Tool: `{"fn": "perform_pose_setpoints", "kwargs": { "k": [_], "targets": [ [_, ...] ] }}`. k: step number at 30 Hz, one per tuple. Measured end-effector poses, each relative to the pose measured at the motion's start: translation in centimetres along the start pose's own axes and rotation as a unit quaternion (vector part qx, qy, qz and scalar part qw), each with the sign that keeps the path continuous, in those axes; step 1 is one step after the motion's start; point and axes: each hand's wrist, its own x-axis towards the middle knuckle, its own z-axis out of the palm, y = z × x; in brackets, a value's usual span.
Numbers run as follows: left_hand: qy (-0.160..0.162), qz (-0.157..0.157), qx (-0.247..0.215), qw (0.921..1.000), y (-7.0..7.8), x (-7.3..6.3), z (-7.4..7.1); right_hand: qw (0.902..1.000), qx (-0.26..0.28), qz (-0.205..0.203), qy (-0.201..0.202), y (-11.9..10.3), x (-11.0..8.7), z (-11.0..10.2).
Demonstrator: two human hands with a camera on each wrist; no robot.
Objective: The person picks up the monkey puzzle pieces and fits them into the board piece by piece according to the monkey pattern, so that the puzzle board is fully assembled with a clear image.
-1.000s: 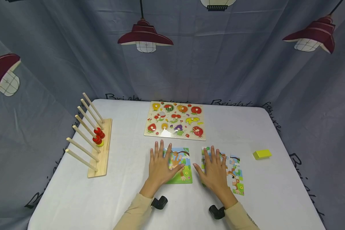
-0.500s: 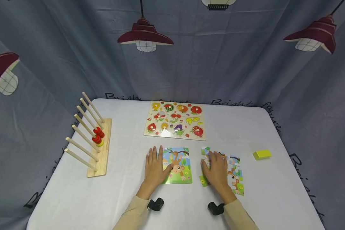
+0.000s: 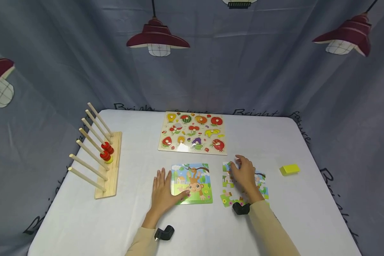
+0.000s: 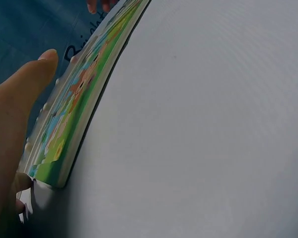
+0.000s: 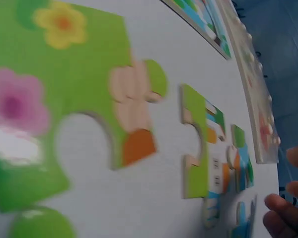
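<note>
My left hand [image 3: 161, 195] lies spread along the left edge of a monkey jigsaw board [image 3: 195, 185], its thumb reaching over the lower left corner. In the left wrist view the thumb [image 4: 32, 79] stands out above the green-edged board [image 4: 64, 148]. To the right, my right hand [image 3: 244, 174] is over the far side of the loose jigsaw pieces [image 3: 227, 199], fingers bent. The right wrist view shows a green piece with flowers [image 5: 84, 64] close up. There the fingertips [image 5: 283, 213] are parted above the pieces, with nothing seen between them.
A fruit knob puzzle [image 3: 193, 133] lies at the back. On the left stands a wooden peg rack [image 3: 113, 170] with red and yellow rings [image 3: 106, 156]. A yellow block [image 3: 289, 169] sits to the right on the white table [image 3: 307, 213].
My left hand has slid left off the monkey picture to the board's edge. My right hand first drew back slightly, then went forward over the far loose pieces, its fingers bending.
</note>
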Motion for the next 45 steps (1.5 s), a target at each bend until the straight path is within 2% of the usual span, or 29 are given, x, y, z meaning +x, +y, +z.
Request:
{"fn": "perform_pose_setpoints", "kwargs": {
  "k": [10,17,25,37,45],
  "targets": [
    [-0.017,0.007,0.012,0.9998,0.0,0.0,0.0,0.9954,-0.034,0.016,-0.089,1.0,1.8,-0.5],
    [-0.021,0.021,0.026,0.9992,-0.2,0.0,-0.2,0.9912,-0.066,0.015,-0.114,0.9,2.3,-0.6],
    [-0.034,0.026,0.041,0.9982,-0.4,-0.1,-0.2,0.9819,-0.113,0.004,-0.152,-0.3,2.1,-1.1],
    [-0.030,0.028,0.050,0.9979,-0.4,0.0,-0.2,0.9775,-0.131,0.026,-0.163,-0.4,2.3,-0.7],
    [-0.022,0.033,0.050,0.9980,-0.4,0.0,-0.1,0.9814,-0.106,0.022,-0.158,-0.7,2.2,-0.7]
  ]
}}
